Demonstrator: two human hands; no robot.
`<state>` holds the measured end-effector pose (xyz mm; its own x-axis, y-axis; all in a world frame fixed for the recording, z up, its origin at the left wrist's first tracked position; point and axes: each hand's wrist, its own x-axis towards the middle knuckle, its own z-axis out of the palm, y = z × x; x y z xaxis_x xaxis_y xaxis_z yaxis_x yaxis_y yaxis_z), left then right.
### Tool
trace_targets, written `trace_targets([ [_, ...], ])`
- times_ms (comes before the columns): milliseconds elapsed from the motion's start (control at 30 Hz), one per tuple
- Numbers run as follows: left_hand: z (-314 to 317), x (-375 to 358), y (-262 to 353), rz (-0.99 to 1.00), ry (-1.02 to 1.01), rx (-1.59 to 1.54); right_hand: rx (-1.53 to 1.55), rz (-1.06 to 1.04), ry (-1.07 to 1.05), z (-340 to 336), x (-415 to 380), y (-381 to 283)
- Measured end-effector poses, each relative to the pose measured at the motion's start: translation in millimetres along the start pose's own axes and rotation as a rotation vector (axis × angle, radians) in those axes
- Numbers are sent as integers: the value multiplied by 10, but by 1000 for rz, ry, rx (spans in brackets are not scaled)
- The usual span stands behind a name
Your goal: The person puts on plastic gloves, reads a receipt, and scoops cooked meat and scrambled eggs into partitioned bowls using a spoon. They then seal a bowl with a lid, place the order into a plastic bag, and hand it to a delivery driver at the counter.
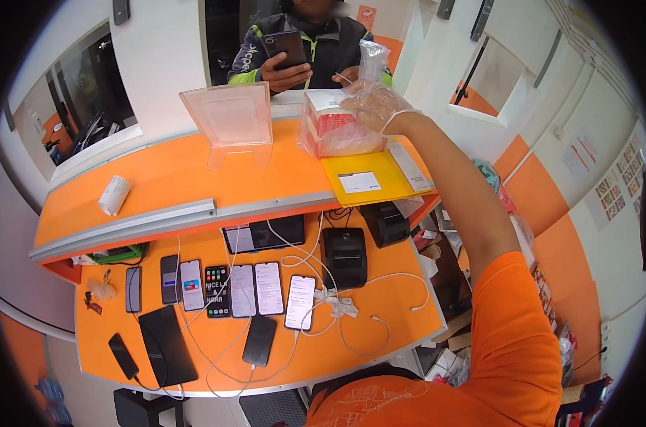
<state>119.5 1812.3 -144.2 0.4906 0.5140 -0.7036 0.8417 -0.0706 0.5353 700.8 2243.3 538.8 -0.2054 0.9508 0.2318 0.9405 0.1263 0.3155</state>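
My right hand [380,110], with the arm in an orange sleeve, reaches across the raised counter to a box [330,122] with red and white sides. Clear plastic bag [373,60] film wraps the box and rises above my fingers, which are closed on the bag over the box's top. The plastic partly veils the fingers. Under and beside the box lie a yellow envelope [337,171] with a white label and a pale narrow packet [408,168]. My left hand is out of view.
Opposite, a person [310,50] in a dark jacket holds a phone [284,51], the other hand near the box. A clear acrylic stand [230,117] and paper roll [114,195] sit on the counter. Below are several phones, loose cables, a tablet [168,345] and black printer [344,256].
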Motion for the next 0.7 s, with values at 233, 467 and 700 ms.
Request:
trace_targets([
  [233,-345,282,55,-46,-50,-30,-90,-134,130,258,-32,229],
  [467,-426,499,260,-8,-76,-100,53,3,639,220,-1472,-177],
  [700,-192,697,1005,-34,-138,-278,28,1373,272,2242,-5827,-1664],
])
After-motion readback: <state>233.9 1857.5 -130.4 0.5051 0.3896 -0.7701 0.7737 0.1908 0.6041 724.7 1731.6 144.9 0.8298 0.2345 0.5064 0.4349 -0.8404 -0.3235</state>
